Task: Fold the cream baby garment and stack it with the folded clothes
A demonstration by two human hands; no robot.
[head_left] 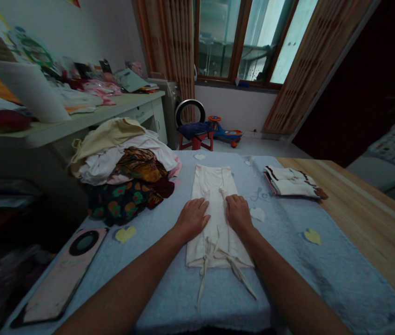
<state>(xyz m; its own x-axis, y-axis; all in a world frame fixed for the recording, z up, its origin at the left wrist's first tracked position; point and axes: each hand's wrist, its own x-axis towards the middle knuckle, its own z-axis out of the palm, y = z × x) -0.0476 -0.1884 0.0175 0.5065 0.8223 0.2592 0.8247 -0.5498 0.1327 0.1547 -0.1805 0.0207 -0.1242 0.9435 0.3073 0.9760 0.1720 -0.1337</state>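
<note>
A white garment with drawstring ties (pixel 218 218) lies flattened into a long, narrow shape on a blue blanket (pixel 162 284). Its ties trail loosely over the near end. On its left side rests my left hand (pixel 193 216), open, fingers extended over the cloth. My right hand (pixel 239 212) lies on the right side of the garment, its fingers slightly bent and touching the fabric; nothing shows gripped in it. To the right sits a small folded stack of clothes (pixel 290 181), white with dark trim on top. A rumpled heap of clothes (pixel 127 163) is at the left.
A pink phone-shaped object (pixel 64 274) lies at the blanket's near left. Bare wood (pixel 368 209) shows along the right. Behind the heap stands a cluttered desk (pixel 113 109). Beyond the table are a red stool (pixel 197 139) and a blue ride-on toy (pixel 227 132).
</note>
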